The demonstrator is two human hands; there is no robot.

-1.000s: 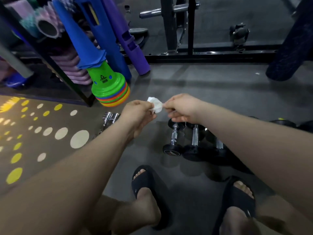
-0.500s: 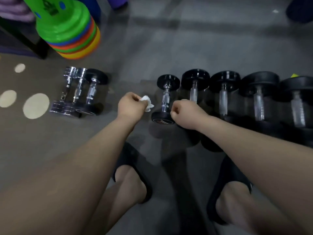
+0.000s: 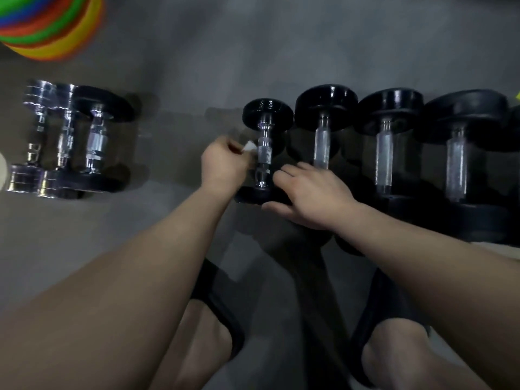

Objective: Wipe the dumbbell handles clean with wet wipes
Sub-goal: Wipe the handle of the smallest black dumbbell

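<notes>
A row of black dumbbells with bare metal handles lies on the grey floor. The smallest dumbbell (image 3: 265, 153), with a chrome knurled handle, is at the row's left end. My left hand (image 3: 223, 164) pinches a small white wet wipe (image 3: 250, 147) right beside that handle, on its left. My right hand (image 3: 312, 192) rests with spread fingers on the near black head of this dumbbell, thumb along the head's edge. Larger dumbbells (image 3: 323, 147) (image 3: 385, 161) (image 3: 457, 170) continue to the right.
A separate group of chrome dumbbells (image 3: 67, 139) lies to the left. A stack of coloured cones (image 3: 50, 26) sits at the top left. My feet in black slippers (image 3: 216, 313) are just in front of the row.
The view has dropped closer to the dumbbells. My left hand brought the wipe to the small dumbbell's handle. My right hand uncurled from a fist and settled on the dumbbell's near head.
</notes>
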